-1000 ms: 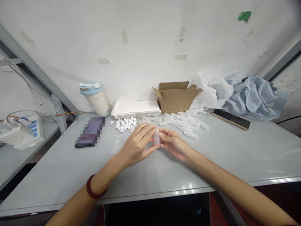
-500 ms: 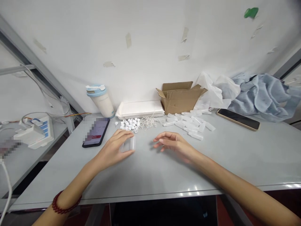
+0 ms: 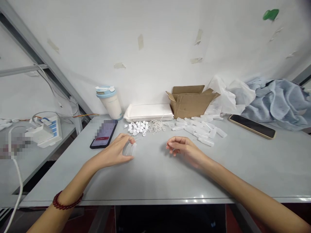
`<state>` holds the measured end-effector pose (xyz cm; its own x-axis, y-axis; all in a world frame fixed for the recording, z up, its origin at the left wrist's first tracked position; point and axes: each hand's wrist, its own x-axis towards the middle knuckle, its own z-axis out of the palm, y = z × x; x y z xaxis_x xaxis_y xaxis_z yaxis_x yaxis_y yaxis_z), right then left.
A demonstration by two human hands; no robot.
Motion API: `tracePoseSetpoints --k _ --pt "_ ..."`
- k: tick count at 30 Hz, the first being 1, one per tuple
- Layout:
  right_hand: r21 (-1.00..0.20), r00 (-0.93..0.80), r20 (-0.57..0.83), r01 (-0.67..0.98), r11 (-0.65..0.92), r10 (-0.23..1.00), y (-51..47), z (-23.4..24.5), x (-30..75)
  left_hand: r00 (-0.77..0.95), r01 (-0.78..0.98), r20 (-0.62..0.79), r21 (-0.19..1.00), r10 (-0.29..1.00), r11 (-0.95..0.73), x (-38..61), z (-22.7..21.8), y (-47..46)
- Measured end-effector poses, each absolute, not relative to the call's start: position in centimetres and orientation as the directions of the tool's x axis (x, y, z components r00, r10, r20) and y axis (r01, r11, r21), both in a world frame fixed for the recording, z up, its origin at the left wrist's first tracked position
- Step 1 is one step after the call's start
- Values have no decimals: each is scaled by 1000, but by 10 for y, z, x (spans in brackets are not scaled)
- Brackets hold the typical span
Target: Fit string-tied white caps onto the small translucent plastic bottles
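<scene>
My left hand (image 3: pixel 116 150) rests on the table, its thumb and index finger curved around a few small translucent plastic bottles (image 3: pixel 132 149) lying side by side. The palm and fingers partly hide them. My right hand (image 3: pixel 183 149) hovers over the table with loosely curled fingers, and I see nothing in it. Beyond it to the right lies a loose pile of similar translucent bottles (image 3: pixel 206 141). Behind the left hand are small white caps (image 3: pixel 138 127), beside a tangle of thin whitish strings (image 3: pixel 156 126).
Along the wall stand a blue-lidded tumbler (image 3: pixel 113 105), a stack of white sheets or trays (image 3: pixel 148 111) and an open cardboard box (image 3: pixel 191 105). A phone (image 3: pixel 104 133) lies left, another phone (image 3: pixel 252 126) right. Farther right are a plastic bag (image 3: pixel 225 95) and blue cloth (image 3: pixel 282 100).
My right hand has moved slightly to the right, away from the left hand, and its fingers are more curled. The left hand stays around the bottles. The whole view has shifted a little.
</scene>
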<state>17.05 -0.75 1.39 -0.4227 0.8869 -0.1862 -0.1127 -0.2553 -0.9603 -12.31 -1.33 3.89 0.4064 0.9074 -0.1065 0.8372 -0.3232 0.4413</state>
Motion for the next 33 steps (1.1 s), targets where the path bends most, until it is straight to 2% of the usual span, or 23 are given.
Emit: tracePoseSetpoints --k 15,24,33 --pt "-963 -419 -189 -96 -250 888 -6 15 172 457 806 31 407 889 -429 -124 31 -13" --pt "-963 -412 -190 -100 -252 891 -4 14 174 478 798 -11 422 878 -430 -117 37 -10" --pt "-968 -391 -183 -90 -235 902 -1 14 175 565 731 110 393 818 -558 -85 43 18"
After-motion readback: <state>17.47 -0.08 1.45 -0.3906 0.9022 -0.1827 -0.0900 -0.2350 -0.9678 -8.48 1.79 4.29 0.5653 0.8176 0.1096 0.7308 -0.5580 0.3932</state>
